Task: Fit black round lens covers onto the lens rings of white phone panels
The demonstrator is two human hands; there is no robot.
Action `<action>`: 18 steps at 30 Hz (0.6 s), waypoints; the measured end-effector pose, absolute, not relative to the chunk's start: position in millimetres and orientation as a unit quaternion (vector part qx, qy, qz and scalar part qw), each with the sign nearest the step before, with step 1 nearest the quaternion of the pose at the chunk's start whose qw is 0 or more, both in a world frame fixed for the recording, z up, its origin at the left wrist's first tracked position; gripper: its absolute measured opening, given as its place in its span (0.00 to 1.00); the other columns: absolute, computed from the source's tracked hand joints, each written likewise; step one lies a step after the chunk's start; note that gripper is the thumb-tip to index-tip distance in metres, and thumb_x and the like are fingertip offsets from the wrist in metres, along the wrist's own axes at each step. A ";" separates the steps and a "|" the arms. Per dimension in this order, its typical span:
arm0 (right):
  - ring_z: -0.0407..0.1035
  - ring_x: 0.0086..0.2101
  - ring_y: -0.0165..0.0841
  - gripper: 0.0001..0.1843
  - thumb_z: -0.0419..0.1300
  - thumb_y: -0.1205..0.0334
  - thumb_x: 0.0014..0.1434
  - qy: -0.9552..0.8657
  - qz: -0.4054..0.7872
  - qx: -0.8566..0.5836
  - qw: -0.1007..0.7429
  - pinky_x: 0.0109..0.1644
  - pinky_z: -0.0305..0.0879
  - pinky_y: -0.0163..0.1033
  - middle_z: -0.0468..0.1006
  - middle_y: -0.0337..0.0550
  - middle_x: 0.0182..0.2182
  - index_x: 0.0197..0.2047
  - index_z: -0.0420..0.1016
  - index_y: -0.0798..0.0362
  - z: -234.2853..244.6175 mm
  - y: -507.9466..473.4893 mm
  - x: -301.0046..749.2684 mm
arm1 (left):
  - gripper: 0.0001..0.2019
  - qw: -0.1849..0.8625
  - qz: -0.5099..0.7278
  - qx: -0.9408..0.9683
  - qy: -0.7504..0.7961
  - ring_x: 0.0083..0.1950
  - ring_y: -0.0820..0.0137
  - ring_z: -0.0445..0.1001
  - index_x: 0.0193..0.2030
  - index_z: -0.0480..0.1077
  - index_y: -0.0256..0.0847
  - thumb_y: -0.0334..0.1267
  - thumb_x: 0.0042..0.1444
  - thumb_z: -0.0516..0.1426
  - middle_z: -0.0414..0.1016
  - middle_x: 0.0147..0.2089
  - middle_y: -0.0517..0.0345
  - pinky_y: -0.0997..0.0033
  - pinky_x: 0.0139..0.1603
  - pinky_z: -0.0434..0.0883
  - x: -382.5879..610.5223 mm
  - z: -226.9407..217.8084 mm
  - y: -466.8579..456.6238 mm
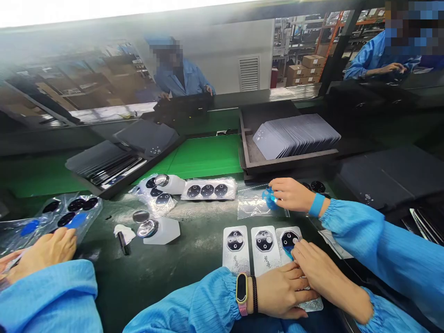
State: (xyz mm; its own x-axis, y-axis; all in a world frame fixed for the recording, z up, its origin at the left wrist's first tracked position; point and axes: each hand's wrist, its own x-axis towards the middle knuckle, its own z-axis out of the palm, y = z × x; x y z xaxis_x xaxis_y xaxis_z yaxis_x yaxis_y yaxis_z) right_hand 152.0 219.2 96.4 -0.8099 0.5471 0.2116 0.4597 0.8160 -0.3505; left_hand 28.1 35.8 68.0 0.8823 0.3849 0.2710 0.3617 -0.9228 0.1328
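Left hand (pixel 282 291) presses flat on the rightmost of 3 silver phone back covers (pixel 290 240) on the counter (pixel 194 259), steadying it. Right hand (pixel 312 268), fingers pinched together, peels blue film tab (pixel 288 253) beside the round black camera ring. Co-workers' hands work alongside.

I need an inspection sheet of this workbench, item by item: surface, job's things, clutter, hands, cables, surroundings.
Surface: dark bench top, pale smears.
Job's things: three back covers side by side; blue tab at the right one's camera ring.
Clutter: two dispenser bottles, bagged lens rings, black pen.
Hands: left hand rests on the right cover; right hand has its fingertips at the blue tab.
Cables: nothing seen.
Surroundings: tray of covers; co-worker's hand on a bag; green conveyor belt.
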 end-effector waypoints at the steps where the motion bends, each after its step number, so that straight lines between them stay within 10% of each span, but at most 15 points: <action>1: 0.73 0.40 0.34 0.15 0.58 0.54 0.64 -0.946 0.136 -0.254 0.146 0.43 0.73 0.45 0.76 0.45 0.45 0.49 0.71 0.55 91.2 222.0 149.1 | 0.20 0.042 0.150 0.970 0.186 0.51 0.75 0.76 0.48 0.74 0.39 0.40 0.61 0.43 0.81 0.48 0.63 0.74 0.60 0.68 27.9 68.6 36.6; 6: 0.72 0.43 0.35 0.13 0.58 0.56 0.64 -0.976 0.119 -0.157 0.093 0.47 0.72 0.48 0.76 0.45 0.46 0.48 0.72 0.54 71.6 237.6 136.6 | 0.29 0.073 0.114 0.979 0.151 0.41 0.77 0.79 0.47 0.74 0.37 0.41 0.55 0.35 0.83 0.40 0.60 0.78 0.40 0.74 26.2 74.6 42.3; 12: 0.72 0.43 0.35 0.18 0.58 0.55 0.64 -0.965 0.125 -0.191 0.128 0.44 0.73 0.47 0.74 0.47 0.49 0.53 0.69 0.54 52.5 201.2 140.1 | 0.29 0.024 0.132 0.979 0.154 0.55 0.76 0.75 0.51 0.74 0.40 0.42 0.58 0.36 0.79 0.53 0.63 0.72 0.60 0.66 25.8 78.3 46.2; 18: 0.71 0.29 0.28 0.13 0.47 0.68 0.67 -0.929 0.109 -0.286 0.209 0.31 0.72 0.33 0.75 0.38 0.30 0.37 0.71 0.52 53.5 140.1 146.8 | 0.29 0.017 0.134 0.979 0.155 0.57 0.74 0.74 0.52 0.74 0.38 0.43 0.56 0.37 0.78 0.55 0.59 0.73 0.59 0.66 27.8 72.1 44.3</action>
